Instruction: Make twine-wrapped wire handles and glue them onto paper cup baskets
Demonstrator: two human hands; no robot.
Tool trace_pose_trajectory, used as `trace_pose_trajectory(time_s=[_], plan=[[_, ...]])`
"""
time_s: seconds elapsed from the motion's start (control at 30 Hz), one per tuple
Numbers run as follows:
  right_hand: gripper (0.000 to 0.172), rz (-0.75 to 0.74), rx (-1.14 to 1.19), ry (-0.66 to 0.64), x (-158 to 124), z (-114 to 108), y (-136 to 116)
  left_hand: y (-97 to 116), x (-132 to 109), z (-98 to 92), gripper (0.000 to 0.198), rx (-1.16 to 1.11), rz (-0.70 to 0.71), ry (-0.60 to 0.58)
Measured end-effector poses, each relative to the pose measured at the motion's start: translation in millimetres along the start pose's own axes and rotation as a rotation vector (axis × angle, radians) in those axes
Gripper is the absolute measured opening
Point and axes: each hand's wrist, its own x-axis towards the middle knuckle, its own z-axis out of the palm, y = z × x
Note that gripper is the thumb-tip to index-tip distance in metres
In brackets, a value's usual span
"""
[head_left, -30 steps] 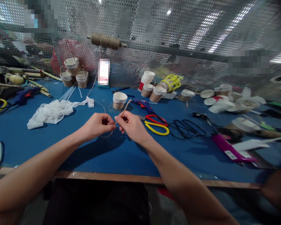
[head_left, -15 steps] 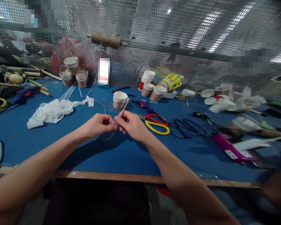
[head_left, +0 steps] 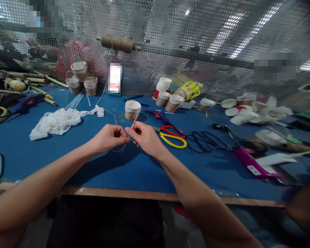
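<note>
My left hand (head_left: 111, 137) and my right hand (head_left: 144, 137) meet above the middle of the blue table, both pinched on jute twine (head_left: 136, 117). A twisted length of it sticks up from my right fingers, and a thin strand curves down behind my left hand. The twine between the fingertips is mostly hidden. Just beyond my hands stands a small paper cup (head_left: 132, 109) wrapped in jute with a white rim. To the right of my right hand lie scissors (head_left: 173, 140) with red and yellow handles and a blue glue gun (head_left: 158, 115).
A twine spool (head_left: 117, 43) hangs on the mesh wall, its strand running down to the table. White lace (head_left: 55, 123) lies at left, below several wrapped cups (head_left: 79, 70). A black cable (head_left: 205, 141), more cups (head_left: 174, 102) and a purple box (head_left: 254, 163) are at right.
The twisted twine end above my right fingers has tilted slightly and stands a little lower. Both hands stay almost in place, still pinching the twine.
</note>
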Motion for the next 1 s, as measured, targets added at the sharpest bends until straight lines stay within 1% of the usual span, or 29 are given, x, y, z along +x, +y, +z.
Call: trace_pose_trajectory(time_s=[0.1,0.23,0.3,0.43,0.5,0.63,0.73,0.83,1.0], plan=[[0.027,0.012,0.007,-0.008,0.7,0.3,0.4,-0.4,-0.2,0.9,0.020,-0.025,0.005,-0.006],[0.022,0.014,0.185,-0.106,1.6,-2.3,-0.9,4.7,-1.9,0.4,0.017,-0.050,-0.036,-0.027],[0.020,0.020,0.220,-0.139,1.5,-4.3,-2.1,7.4,-2.6,-1.4,0.016,-0.047,-0.049,-0.040],[0.021,0.047,0.218,-0.156,0.4,-6.3,-3.3,10.0,-2.6,-7.8,0.015,-0.034,-0.062,-0.143],[0.022,0.063,0.248,-0.169,-0.1,-6.1,-3.1,10.4,-2.3,-10.7,0.015,0.002,-0.044,-0.177],[0.023,0.099,0.320,-0.196,-0.2,-4.9,-1.9,9.0,-1.8,-12.6,0.016,0.082,0.036,-0.188],[0.023,0.110,0.343,-0.201,0.4,-4.2,-0.7,6.1,-1.4,-11.9,0.016,0.130,0.083,-0.181],[0.023,0.106,0.320,-0.184,0.9,-3.7,-0.4,4.0,-0.9,-11.5,0.017,0.176,0.102,-0.156],[0.022,0.098,0.177,-0.089,0.2,-3.0,-2.6,6.0,-1.8,-11.2,0.017,0.143,0.033,-0.124]])
